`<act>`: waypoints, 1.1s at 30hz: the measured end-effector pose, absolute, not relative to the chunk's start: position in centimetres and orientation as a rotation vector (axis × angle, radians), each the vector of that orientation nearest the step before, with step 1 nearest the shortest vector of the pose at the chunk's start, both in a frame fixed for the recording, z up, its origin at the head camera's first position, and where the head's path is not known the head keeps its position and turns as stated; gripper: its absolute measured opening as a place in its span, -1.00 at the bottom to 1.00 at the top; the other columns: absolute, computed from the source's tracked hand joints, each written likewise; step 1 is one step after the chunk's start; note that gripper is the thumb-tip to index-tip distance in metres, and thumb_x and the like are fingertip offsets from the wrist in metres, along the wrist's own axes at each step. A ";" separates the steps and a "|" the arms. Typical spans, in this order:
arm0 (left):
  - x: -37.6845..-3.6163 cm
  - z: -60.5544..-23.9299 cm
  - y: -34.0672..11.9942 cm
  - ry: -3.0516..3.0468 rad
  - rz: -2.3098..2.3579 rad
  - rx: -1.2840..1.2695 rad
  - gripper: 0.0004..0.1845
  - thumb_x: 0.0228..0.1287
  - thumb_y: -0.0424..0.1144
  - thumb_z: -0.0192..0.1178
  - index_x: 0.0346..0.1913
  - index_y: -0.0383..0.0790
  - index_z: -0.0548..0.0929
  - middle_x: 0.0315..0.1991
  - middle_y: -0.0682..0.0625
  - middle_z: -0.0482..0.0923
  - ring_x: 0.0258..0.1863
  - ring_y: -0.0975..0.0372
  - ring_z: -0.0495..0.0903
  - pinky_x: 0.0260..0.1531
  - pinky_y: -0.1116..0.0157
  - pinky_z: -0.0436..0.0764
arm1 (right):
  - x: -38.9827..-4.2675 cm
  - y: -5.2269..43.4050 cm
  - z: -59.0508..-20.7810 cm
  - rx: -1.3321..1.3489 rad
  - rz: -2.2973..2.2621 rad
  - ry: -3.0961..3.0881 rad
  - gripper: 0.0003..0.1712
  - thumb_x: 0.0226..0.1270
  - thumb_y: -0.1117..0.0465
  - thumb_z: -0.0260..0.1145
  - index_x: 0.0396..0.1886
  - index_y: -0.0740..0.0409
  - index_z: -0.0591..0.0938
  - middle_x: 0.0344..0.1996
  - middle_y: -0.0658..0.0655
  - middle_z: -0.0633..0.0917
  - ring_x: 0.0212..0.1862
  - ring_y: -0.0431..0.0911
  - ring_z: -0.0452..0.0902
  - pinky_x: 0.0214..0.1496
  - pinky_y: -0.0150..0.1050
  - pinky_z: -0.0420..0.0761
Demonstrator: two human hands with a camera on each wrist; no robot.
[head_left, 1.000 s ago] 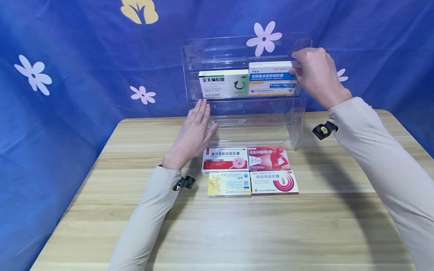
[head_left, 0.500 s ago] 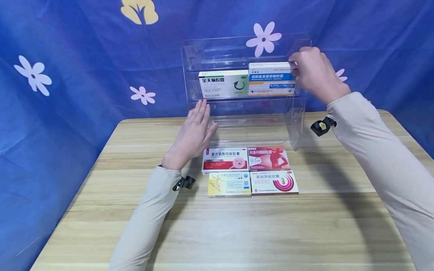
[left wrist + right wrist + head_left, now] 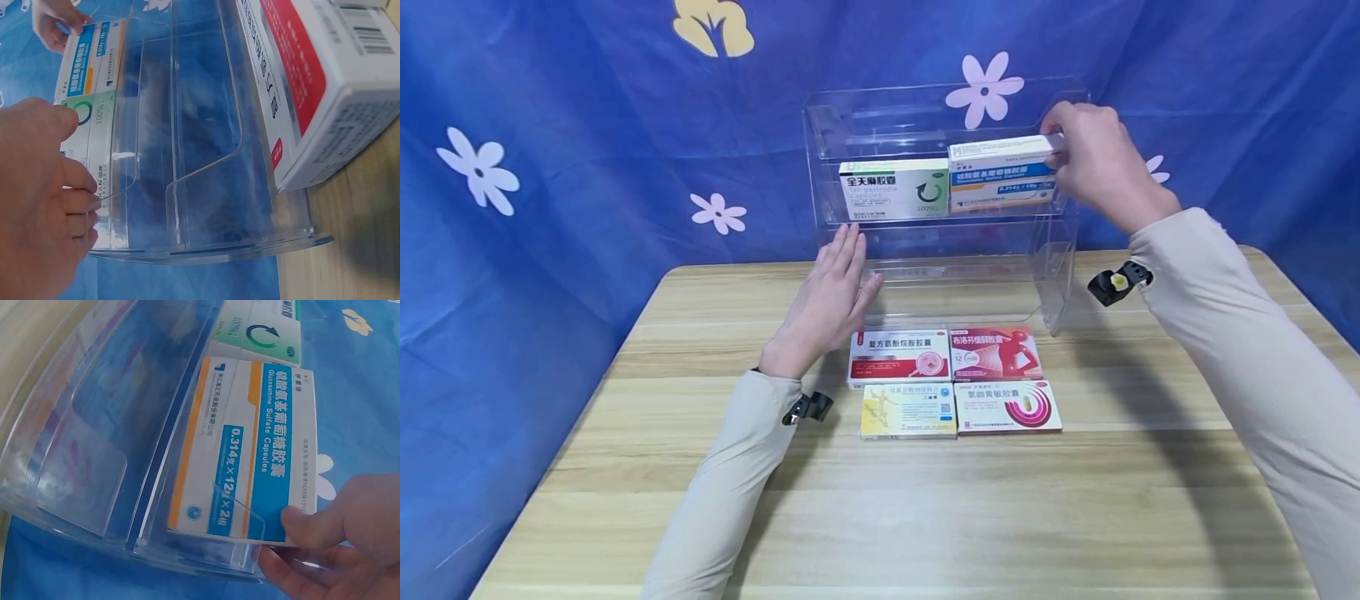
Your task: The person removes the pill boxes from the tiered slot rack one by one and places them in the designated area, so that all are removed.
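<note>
Blue-and-white box [image 3: 1000, 173] — right hand [image 3: 1097, 167] pinches it.

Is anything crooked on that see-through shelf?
Yes. The blue and white box on the clear shelf leans, its top tipped, while the right hand grips its end. The green box beside it stands straight.

Right hand [image 3: 1101, 171] covers the right end of the blue-and-white medicine box [image 3: 1000, 175]; its fingertips are hidden behind it. Small print on that box is too small to read in head view. Left wrist view cuts off the red-and-white box [image 3: 312, 81] at top and right edges. Both sleeves run out of frame.
</note>
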State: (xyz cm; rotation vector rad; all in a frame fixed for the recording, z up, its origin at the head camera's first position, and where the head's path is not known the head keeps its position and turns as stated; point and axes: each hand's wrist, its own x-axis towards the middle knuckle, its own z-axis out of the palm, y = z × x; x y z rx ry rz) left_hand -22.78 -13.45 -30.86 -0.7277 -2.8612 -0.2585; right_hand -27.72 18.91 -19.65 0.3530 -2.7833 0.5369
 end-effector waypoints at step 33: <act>-22.9 -31.1 -14.2 -2.846 -0.246 -0.705 -0.25 0.54 0.12 -0.41 0.49 -0.45 -0.08 0.53 -0.24 -0.30 0.51 0.05 -0.36 0.48 0.10 -0.22 | -25.8 18.7 -20.2 0.238 1.084 -2.044 -0.66 0.23 0.28 0.40 0.01 0.26 0.65 -0.14 0.14 0.73 -0.15 -0.26 0.64 0.00 -0.47 0.59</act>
